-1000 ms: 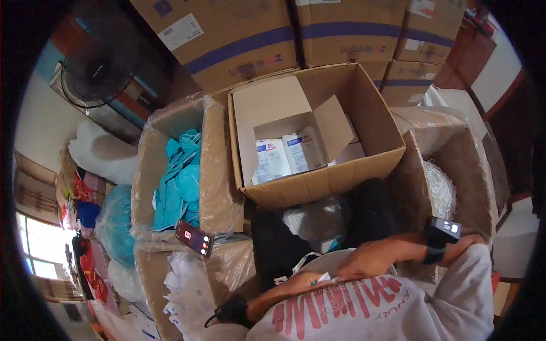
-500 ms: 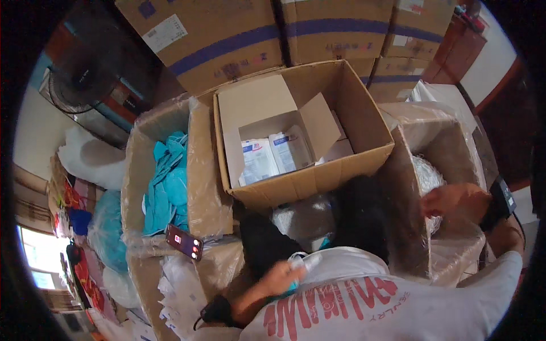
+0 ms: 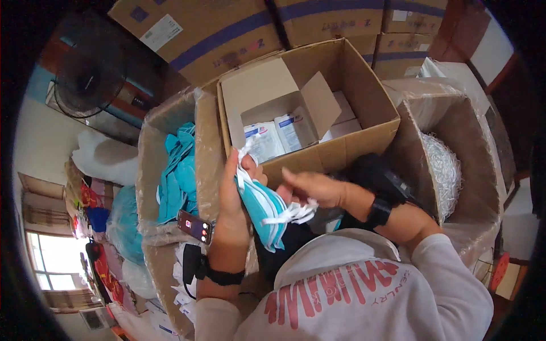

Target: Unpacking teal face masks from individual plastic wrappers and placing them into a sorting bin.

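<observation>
A bundle of teal-and-white folded fabric masks (image 3: 263, 213) with white straps (image 3: 293, 212) sits in the grasp of the left hand (image 3: 234, 177).
The bundle slants down and to the right from the left hand's fingers; the right hand (image 3: 313, 187) is just beside it, thumb raised and fingers at its edge, though whether they grip anything I cannot tell. Near the left wrist lies a dark rectangular phone (image 3: 195, 227); left of that hand, a plastic-lined brown cardboard box (image 3: 209, 131) holds loose teal fabric pieces (image 3: 179, 173). Just beyond both hands stands a large open brown cardboard box (image 3: 364, 135), with white printed packets (image 3: 264, 141) in a smaller carton (image 3: 259, 79) inside. Right of the right hand, a heap of white cords (image 3: 442, 176) fills part of another lined box (image 3: 418, 148).
</observation>
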The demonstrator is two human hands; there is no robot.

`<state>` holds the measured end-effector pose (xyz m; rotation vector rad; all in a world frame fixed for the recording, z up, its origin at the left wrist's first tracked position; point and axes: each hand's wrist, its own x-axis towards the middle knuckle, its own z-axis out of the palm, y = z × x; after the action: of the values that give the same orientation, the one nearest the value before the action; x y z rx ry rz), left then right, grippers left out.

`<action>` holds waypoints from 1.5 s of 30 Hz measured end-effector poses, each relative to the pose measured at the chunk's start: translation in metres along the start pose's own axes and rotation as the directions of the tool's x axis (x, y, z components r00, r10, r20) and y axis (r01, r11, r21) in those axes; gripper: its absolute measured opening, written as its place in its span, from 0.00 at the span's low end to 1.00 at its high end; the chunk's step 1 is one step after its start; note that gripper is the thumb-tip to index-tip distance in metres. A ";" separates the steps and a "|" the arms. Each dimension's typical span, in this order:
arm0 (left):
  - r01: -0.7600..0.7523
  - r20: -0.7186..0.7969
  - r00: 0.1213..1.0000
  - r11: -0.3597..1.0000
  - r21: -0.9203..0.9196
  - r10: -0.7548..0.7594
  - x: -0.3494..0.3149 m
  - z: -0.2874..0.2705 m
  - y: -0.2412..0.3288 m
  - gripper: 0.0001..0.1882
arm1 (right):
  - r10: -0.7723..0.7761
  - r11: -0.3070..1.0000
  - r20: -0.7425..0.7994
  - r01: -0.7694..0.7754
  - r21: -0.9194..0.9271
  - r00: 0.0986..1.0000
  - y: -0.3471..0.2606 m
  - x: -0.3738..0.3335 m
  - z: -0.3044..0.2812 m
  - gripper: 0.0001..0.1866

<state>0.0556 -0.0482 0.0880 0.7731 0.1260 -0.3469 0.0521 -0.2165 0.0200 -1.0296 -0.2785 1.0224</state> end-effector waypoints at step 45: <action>-0.156 0.181 0.979 -0.232 0.960 0.091 -0.065 -0.058 -0.067 0.11 | -0.189 0.292 -0.162 -0.102 -0.951 0.969 0.038 -0.041 0.045 0.10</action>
<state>-0.0278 -0.0349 0.0183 2.5161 -0.3982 -0.1838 -0.0192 -0.2188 0.0231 -2.2569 -0.7825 0.5661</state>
